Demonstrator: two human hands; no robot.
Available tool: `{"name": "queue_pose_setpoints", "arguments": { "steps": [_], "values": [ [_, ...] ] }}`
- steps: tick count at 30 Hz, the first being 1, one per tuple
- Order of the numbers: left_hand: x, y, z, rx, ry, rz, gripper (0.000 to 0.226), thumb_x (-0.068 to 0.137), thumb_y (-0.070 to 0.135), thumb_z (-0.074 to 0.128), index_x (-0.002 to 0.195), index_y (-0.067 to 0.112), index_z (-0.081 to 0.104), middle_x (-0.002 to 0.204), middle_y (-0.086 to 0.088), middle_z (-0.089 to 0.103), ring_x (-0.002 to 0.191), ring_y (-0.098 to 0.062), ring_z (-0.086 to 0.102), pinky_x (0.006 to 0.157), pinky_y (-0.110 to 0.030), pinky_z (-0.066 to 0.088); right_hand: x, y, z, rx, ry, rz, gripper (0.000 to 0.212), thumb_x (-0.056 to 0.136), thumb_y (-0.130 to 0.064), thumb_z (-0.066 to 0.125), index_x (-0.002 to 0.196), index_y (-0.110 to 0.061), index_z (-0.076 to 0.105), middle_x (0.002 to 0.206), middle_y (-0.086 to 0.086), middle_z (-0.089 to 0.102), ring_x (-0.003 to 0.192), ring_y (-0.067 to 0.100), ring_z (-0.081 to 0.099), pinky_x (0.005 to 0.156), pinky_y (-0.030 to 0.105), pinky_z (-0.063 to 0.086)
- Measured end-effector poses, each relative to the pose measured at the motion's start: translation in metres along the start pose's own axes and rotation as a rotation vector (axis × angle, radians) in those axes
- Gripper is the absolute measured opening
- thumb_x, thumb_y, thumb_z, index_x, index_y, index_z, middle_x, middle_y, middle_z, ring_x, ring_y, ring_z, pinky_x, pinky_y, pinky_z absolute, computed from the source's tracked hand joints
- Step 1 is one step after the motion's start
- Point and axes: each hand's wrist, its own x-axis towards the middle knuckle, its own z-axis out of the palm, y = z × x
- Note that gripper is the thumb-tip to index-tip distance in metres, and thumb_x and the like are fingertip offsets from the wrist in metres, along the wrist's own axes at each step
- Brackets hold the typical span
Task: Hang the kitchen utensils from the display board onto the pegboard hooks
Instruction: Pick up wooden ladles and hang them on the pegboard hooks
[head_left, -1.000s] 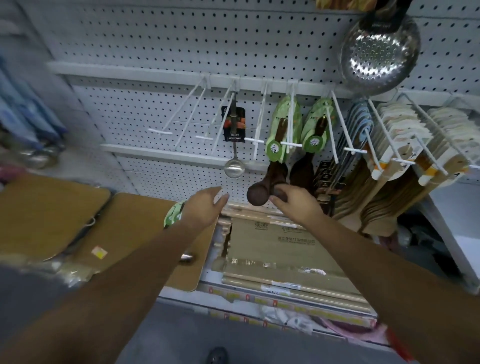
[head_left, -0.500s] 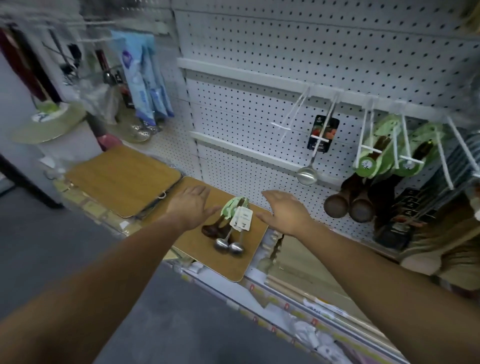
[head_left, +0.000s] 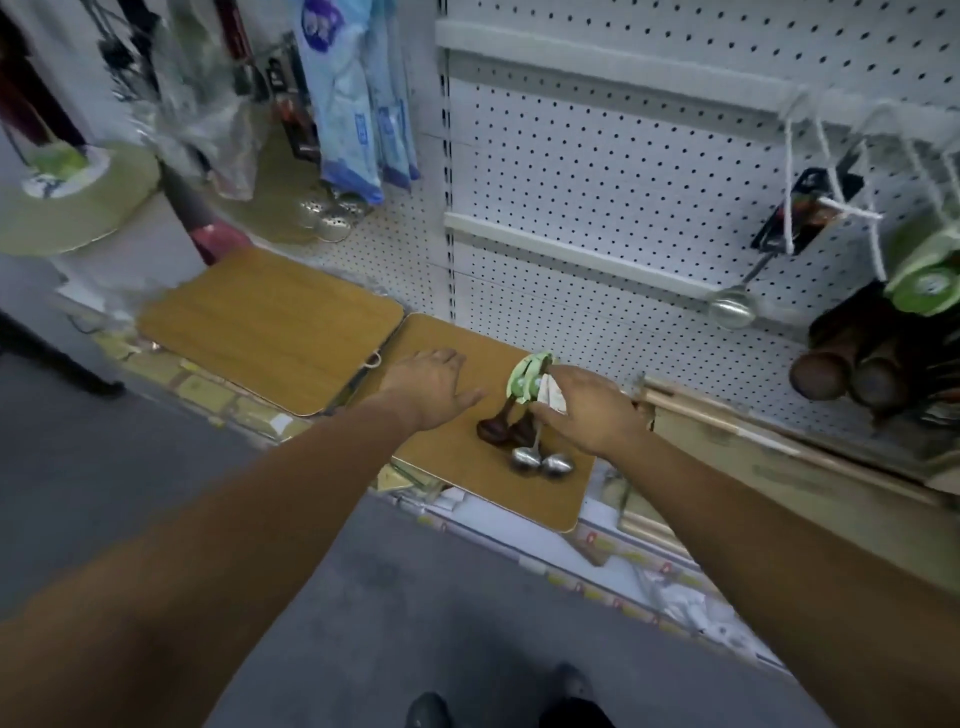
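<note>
Two dark wooden utensils with green card labels (head_left: 511, 423) and two small steel ladles (head_left: 543, 462) lie on a wooden display board (head_left: 467, 457) at the shelf's front. My right hand (head_left: 587, 410) reaches over them, its fingers at the green card and a white tag; whether it grips them cannot be told. My left hand (head_left: 431, 384) hovers flat above the board to their left, fingers straight. On the white pegboard (head_left: 597, 171) at the right, white hooks (head_left: 841, 208) carry a hanging steel ladle (head_left: 732, 312) and green-carded wooden utensils (head_left: 883, 358).
A second wooden board (head_left: 270, 327) lies to the left. Blue packets (head_left: 358, 98) and steel strainers (head_left: 332, 215) hang at the upper left beside a round green-rimmed item (head_left: 67, 202). Long boxed goods (head_left: 779, 462) fill the shelf at right. Grey floor lies below.
The view has swung further left and down. My right hand has moved onto the utensils on the board; my left hand stays flat beside them.
</note>
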Motion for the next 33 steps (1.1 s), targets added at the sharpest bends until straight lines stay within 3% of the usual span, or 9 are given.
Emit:
{"name": "queue_pose_setpoints", "arguments": {
  "steps": [8,13,17,21,25,29,33],
  "values": [
    [0.057,-0.007,0.06,-0.044,-0.127,0.052,0.066,0.099,0.058,0.03,0.145,0.011,0.037,0.151,-0.01,0.041,0.136,-0.028,0.039,0.11,-0.042,0.035,0.034,0.009,0.073,0.082,-0.138,0.123,0.061,0.097,-0.055,0.048,0.142,-0.015,0.044,0.14,0.011,0.055,0.125,0.031,0.053,0.097,0.039,0.047],
    [0.101,-0.012,0.098,-0.042,-0.187,0.062,0.068,0.099,0.058,0.027,0.144,0.009,0.039,0.15,-0.011,0.042,0.134,-0.029,0.041,0.108,-0.042,0.036,0.067,0.024,0.106,0.13,-0.195,0.192,0.053,0.095,-0.053,0.051,0.131,-0.015,0.049,0.13,0.011,0.058,0.116,0.031,0.056,0.088,0.041,0.051],
    [0.13,-0.014,0.132,-0.099,-0.225,0.053,0.065,0.099,0.056,0.032,0.141,0.008,0.042,0.146,-0.013,0.045,0.133,-0.03,0.042,0.108,-0.043,0.036,0.089,0.032,0.134,0.158,-0.23,0.208,0.051,0.094,-0.05,0.053,0.13,-0.014,0.051,0.131,0.014,0.056,0.119,0.034,0.052,0.084,0.039,0.05],
    [0.17,-0.017,0.169,-0.109,-0.214,0.106,0.061,0.098,0.055,0.038,0.137,0.009,0.047,0.14,-0.012,0.051,0.129,-0.03,0.046,0.104,-0.04,0.039,0.121,0.04,0.167,0.164,-0.234,0.288,0.039,0.094,-0.047,0.054,0.113,-0.013,0.053,0.116,0.014,0.06,0.106,0.034,0.056,0.073,0.035,0.043],
    [0.233,-0.019,0.21,-0.136,-0.229,0.129,0.056,0.094,0.054,0.049,0.124,0.007,0.056,0.124,-0.014,0.059,0.116,-0.032,0.054,0.093,-0.039,0.046,0.163,0.052,0.206,0.198,-0.22,0.414,0.021,0.095,-0.036,0.052,0.098,-0.016,0.05,0.103,0.014,0.062,0.097,0.035,0.06,0.077,0.038,0.048],
    [0.274,-0.018,0.248,-0.187,-0.236,0.129,0.048,0.09,0.051,0.056,0.114,0.009,0.061,0.112,-0.014,0.064,0.104,-0.033,0.06,0.086,-0.042,0.051,0.204,0.055,0.231,0.169,-0.235,0.483,0.019,0.093,-0.027,0.056,0.104,-0.013,0.059,0.101,0.013,0.067,0.095,0.035,0.065,0.081,0.041,0.054],
    [0.291,-0.01,0.28,-0.243,-0.258,0.051,0.042,0.087,0.05,0.061,0.103,0.011,0.065,0.103,-0.014,0.065,0.098,-0.033,0.061,0.081,-0.041,0.053,0.227,0.061,0.247,0.132,-0.282,0.573,0.02,0.096,-0.018,0.053,0.11,-0.008,0.064,0.109,0.014,0.068,0.101,0.035,0.065,0.074,0.035,0.048]
  ]
}}
